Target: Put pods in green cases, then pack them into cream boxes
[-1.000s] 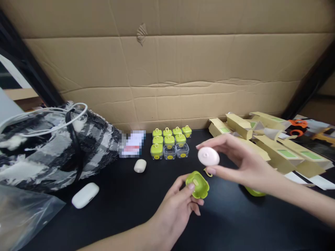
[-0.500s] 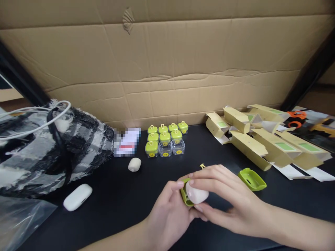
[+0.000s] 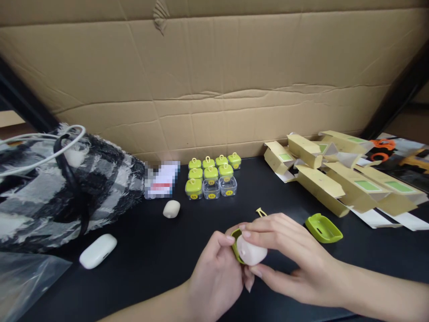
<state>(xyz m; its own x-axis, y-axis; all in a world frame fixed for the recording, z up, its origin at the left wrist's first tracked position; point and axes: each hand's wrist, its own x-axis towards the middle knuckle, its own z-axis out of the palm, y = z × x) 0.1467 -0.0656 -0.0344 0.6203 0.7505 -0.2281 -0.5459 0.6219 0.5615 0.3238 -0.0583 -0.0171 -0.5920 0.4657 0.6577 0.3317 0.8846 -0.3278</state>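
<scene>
My left hand (image 3: 216, 270) grips a green shell (image 3: 236, 250), a hollow piece like an earbud case cover, tilted on its side. In my right hand (image 3: 295, 255) is a small rounded white case (image 3: 252, 252), pinched between thumb and fingers. Its edge sits at the shell's opening; I cannot tell how far inside it reaches. A second green cover piece (image 3: 323, 228) with a slot in its floor lies open side up beyond my right hand. Just past my fingers, a small yellow strap piece (image 3: 261, 212) is on the black tabletop.
Small clear boxes with green lids (image 3: 210, 173) stand in rows at the back; two clear boxes (image 3: 211, 189) are lidless. Opened cardboard packages (image 3: 355, 183) pile up at right. A cream rounded case (image 3: 171, 209), a white earbud case (image 3: 98, 251) and a checked fabric bundle (image 3: 100, 179) lie left.
Both hands stay nearly in place. The white case has shifted very slightly against the green shell, and my left fingers beneath it have moved a little. The view has tilted slightly.
</scene>
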